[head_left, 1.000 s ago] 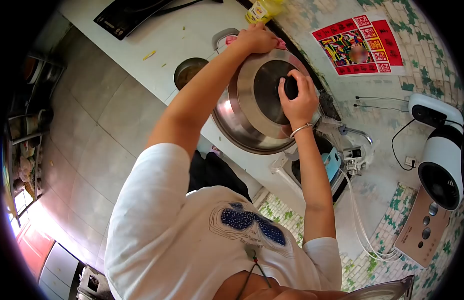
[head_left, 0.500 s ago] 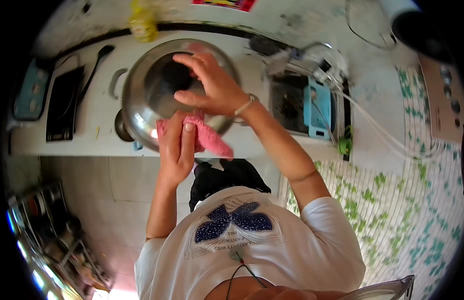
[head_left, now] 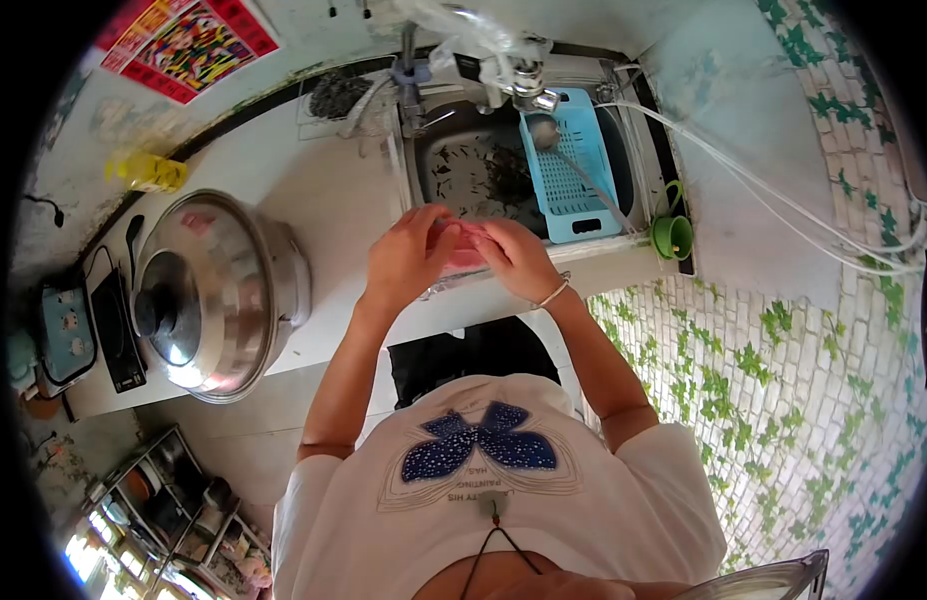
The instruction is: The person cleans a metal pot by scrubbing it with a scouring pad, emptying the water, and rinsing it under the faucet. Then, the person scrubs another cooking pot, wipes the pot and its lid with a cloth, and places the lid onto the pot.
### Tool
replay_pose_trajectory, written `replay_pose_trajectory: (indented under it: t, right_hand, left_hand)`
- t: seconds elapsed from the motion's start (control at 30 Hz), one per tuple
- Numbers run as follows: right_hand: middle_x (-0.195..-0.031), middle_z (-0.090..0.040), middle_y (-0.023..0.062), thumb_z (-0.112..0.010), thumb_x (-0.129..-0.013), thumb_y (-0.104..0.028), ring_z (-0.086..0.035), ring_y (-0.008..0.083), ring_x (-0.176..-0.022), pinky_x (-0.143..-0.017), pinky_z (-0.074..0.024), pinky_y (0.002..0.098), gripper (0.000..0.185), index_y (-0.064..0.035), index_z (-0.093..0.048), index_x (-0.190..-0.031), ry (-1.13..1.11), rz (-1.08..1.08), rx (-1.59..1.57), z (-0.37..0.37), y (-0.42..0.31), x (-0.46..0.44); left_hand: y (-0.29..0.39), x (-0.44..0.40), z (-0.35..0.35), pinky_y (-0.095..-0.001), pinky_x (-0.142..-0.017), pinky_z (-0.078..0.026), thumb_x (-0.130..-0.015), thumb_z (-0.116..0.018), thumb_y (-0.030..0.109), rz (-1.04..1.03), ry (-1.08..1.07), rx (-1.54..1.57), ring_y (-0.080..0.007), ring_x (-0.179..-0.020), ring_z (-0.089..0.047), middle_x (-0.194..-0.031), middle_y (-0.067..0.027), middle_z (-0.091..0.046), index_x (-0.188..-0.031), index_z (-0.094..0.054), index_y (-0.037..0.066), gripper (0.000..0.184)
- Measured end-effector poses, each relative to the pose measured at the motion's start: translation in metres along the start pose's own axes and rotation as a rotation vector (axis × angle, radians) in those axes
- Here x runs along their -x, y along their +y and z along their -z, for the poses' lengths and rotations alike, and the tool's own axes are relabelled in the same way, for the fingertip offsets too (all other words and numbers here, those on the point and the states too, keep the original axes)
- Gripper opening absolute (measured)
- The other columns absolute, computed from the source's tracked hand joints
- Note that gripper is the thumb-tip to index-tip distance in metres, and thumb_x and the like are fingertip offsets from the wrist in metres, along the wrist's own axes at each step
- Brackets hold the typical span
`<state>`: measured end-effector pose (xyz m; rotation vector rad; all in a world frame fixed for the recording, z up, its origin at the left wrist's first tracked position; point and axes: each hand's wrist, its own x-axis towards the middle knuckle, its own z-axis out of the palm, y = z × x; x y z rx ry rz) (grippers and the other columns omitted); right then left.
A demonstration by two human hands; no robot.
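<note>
Both hands grip a pink cloth (head_left: 465, 252) at the front edge of the sink (head_left: 420, 170). My left hand (head_left: 411, 258) is closed around its left side. My right hand (head_left: 521, 262), with a band on the wrist, is closed on the other side. The cloth is bunched up and largely covered by my fingers. Dark scraps lie on the sink floor just beyond the hands. A blue plastic basket (head_left: 573, 190) stands across the sink's right part, with a long-handled ladle (head_left: 545, 133) lying in it.
A large lidded steel pot (head_left: 218, 290) stands on the counter (head_left: 333, 215) to the left. Behind it are a yellow bottle (head_left: 146, 171) and a black induction cooker (head_left: 116, 330). A faucet (head_left: 528, 85) hangs over the sink. A green cup (head_left: 671, 236) is at the sink's right corner.
My view and body have turned right, from the pot to the sink. The cloth, which was in my left hand over the pot's edge, is now between both hands; my right hand has closed on it.
</note>
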<state>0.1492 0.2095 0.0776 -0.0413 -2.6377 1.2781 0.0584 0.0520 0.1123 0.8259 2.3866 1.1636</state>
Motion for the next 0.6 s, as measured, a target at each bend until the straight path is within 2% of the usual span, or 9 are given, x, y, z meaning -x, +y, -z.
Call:
replay_pose_trajectory:
  t: [0.1,0.17,0.27,0.37,0.4,0.5,0.53,0.57,0.6]
  right_hand:
    - [-0.072,-0.05,0.0121,-0.051,-0.085,-0.014,-0.05,0.0309,-0.069,-0.064,-0.0401,0.0368,0.015,0.0009,-0.052,-0.083,0.152,-0.04,-0.162,0.016,0.033,0.003]
    - [-0.068,-0.049,0.01,-0.052,-0.087,-0.018,-0.049,0.0241,-0.064,-0.06,-0.0391,0.0327,0.021,0.0015,-0.052,-0.078,0.215,-0.029,-0.232,0.027,0.058,0.0]
    - [-0.063,-0.043,-0.0058,-0.053,-0.089,-0.024,-0.039,0.0031,-0.059,-0.054,-0.0341,0.0196,0.023,-0.0029,-0.057,-0.08,-0.099,-0.55,-0.494,0.049,0.082,-0.006]
    - [-0.065,-0.046,-0.006,-0.053,-0.089,-0.027,-0.041,0.0034,-0.06,-0.053,-0.0346,0.0196,0.025,-0.0029,-0.059,-0.083,-0.237,-0.651,-0.695,0.049,0.081,-0.01]
    - [-0.071,-0.05,-0.0039,-0.052,-0.089,-0.028,-0.047,0.0041,-0.065,-0.057,-0.0405,0.0199,0.026,-0.0031,-0.059,-0.094,-0.356,-0.66,-0.718,0.044,0.088,-0.005]
    - [-0.073,-0.05,-0.0006,-0.05,-0.09,-0.026,-0.044,0.0067,-0.066,-0.058,-0.0382,0.0217,0.025,-0.0024,-0.056,-0.096,-0.453,-0.615,-0.971,0.023,0.075,0.004]
    - [-0.083,-0.053,0.0022,-0.05,-0.091,-0.025,-0.047,0.0085,-0.074,-0.067,-0.042,0.0241,0.027,-0.0051,-0.05,-0.109,-0.498,-0.64,-1.113,0.011,0.074,0.011]
    - [-0.09,-0.056,0.0045,-0.049,-0.091,-0.028,-0.055,0.0148,-0.086,-0.083,-0.045,0.0289,0.029,-0.0048,-0.05,-0.108,-0.652,-0.573,-1.095,0.013,0.075,0.008]
    - [-0.09,-0.056,0.0045,-0.049,-0.091,-0.028,-0.055,0.0148,-0.086,-0.083,-0.045,0.0289,0.029,-0.0048,-0.05,-0.108,-0.678,-0.555,-1.097,0.008,0.074,0.002]
  left_hand:
    - [-0.002,-0.032,-0.025,-0.0367,-0.069,-0.048,-0.08,-0.059,0.033,0.111,-0.2,-0.104,-0.0274,-0.084,-0.061,-0.095,-0.01,-0.064,-0.106,-0.056,0.011,0.034]
    - [-0.009,-0.046,-0.039,-0.0363,-0.064,-0.046,-0.079,-0.06,0.028,-0.128,-0.215,-0.107,-0.0282,-0.072,-0.06,-0.08,-0.0107,-0.064,-0.101,-0.058,0.012,0.028]
    - [-0.012,-0.071,-0.037,-0.036,-0.064,-0.045,-0.078,-0.06,0.022,0.058,-0.378,-0.152,-0.0288,-0.071,-0.059,-0.079,-0.0105,-0.063,-0.099,-0.059,0.011,0.024]
    - [-0.015,-0.075,-0.024,-0.0348,-0.063,-0.045,-0.077,-0.058,0.015,0.185,-0.481,-0.095,-0.027,-0.068,-0.06,-0.078,-0.0126,-0.062,-0.097,-0.06,0.007,0.022]
    - [-0.017,-0.07,-0.016,-0.0348,-0.063,-0.045,-0.077,-0.058,0.015,0.207,-0.477,-0.1,-0.027,-0.068,-0.06,-0.078,-0.0126,-0.062,-0.097,-0.06,0.007,0.022]
    - [-0.024,-0.057,0.016,-0.0339,-0.063,-0.045,-0.077,-0.055,0.011,0.32,-0.501,0.102,-0.0235,-0.068,-0.06,-0.078,-0.0142,-0.063,-0.093,-0.06,0.003,0.019]
    - [-0.027,-0.052,0.028,-0.0348,-0.063,-0.046,-0.078,-0.055,0.013,0.458,-0.337,0.221,-0.0235,-0.07,-0.06,-0.081,-0.0129,-0.064,-0.094,-0.06,0.003,0.019]
    - [-0.03,-0.048,0.041,-0.0356,-0.063,-0.047,-0.08,-0.055,0.015,0.586,-0.162,0.337,-0.0235,-0.072,-0.061,-0.084,-0.0116,-0.065,-0.094,-0.061,0.004,0.019]
    - [-0.03,-0.045,0.048,-0.0356,-0.063,-0.047,-0.08,-0.055,0.015,0.594,-0.134,0.332,-0.0235,-0.072,-0.061,-0.084,-0.0116,-0.065,-0.094,-0.061,0.004,0.019]
